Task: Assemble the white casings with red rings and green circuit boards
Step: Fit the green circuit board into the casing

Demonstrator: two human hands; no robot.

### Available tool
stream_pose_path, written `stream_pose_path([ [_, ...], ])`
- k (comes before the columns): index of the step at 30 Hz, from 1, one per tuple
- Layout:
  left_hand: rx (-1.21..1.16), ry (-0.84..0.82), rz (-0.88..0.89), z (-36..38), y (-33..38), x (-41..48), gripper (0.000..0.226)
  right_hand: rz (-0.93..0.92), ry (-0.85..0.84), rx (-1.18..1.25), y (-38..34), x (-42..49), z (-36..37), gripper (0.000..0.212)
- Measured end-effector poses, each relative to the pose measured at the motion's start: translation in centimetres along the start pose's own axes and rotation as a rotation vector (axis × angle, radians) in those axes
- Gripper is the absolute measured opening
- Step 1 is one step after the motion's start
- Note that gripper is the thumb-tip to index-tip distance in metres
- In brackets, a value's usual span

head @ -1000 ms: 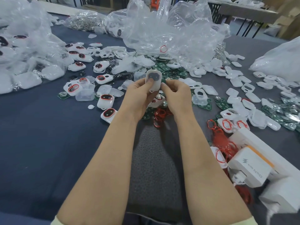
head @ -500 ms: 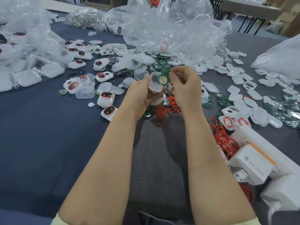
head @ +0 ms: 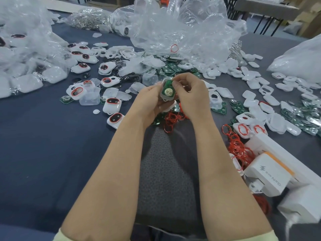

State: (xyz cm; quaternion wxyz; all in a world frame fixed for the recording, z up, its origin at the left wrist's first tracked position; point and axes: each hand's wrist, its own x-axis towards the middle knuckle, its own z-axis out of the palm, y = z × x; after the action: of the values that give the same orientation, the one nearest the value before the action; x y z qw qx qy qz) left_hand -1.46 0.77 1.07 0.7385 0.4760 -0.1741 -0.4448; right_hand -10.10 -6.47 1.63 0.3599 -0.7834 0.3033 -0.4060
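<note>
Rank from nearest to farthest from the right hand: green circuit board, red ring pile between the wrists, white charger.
1. green circuit board: pinched by the right hand, inside the white casing.
2. red ring pile: just below the wrist.
3. white charger: lower right.

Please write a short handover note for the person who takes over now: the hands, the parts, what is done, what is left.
Left hand holds one white casing. Right hand pinches the green circuit board lying in it; whether seated, I cannot tell.
Done: several ringed casings lie to the left.
Left to do: seat this board, then continue; red rings, loose boards and empty casings lie nearby.
</note>
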Motion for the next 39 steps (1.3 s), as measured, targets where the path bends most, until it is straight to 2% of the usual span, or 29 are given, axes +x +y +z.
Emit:
stream_pose_path([
  [8, 0.042, 0.01, -0.002, 0.0, -0.1, 0.2, 0.031, -0.006, 0.052, -0.078, 0.2, -0.2, 0.5, 0.007],
  [12, 0.092, -0.073, 0.048, -0.4, -0.3, 0.0, 0.02, 0.001, 0.075, -0.088, 0.1, -0.4, 0.7, 0.009],
  [16, 0.189, -0.096, 0.119, -0.4, -0.5, 0.0, 0.013, 0.051, 0.071, -0.021, 0.1, -0.3, 0.8, 0.017],
  [20, 0.286, -0.058, 0.18, -0.2, -0.8, 0.0, 0.025, 0.167, 0.012, 0.054, 0.4, 0.1, 0.8, 0.012],
  [23, 0.321, -0.049, 0.231, -0.1, -1.0, -0.1, 0.026, 0.212, 0.034, 0.141, 0.4, 0.2, 1.2, 0.002],
  [24, 0.321, -0.044, 0.24, -0.1, -1.0, -0.1, 0.029, 0.224, 0.042, 0.174, 0.3, 0.1, 1.3, 0.005],
  [27, 0.319, -0.035, 0.266, -0.2, -1.1, 0.0, 0.031, 0.242, 0.05, 0.267, 0.4, 0.1, 1.3, 0.016],
  [31, 0.313, -0.068, 0.277, -0.2, -1.1, 0.1, 0.025, 0.267, 0.043, 0.379, 0.5, 0.1, 0.9, 0.011],
  [34, 0.321, -0.096, 0.272, -0.2, -1.2, 0.1, 0.028, 0.286, 0.033, 0.404, 0.6, 0.1, 0.8, 0.007],
  [39, 0.341, -0.091, 0.294, -0.2, -1.2, 0.2, 0.026, 0.277, 0.059, 0.403, 0.4, 0.1, 1.1, 0.016],
])
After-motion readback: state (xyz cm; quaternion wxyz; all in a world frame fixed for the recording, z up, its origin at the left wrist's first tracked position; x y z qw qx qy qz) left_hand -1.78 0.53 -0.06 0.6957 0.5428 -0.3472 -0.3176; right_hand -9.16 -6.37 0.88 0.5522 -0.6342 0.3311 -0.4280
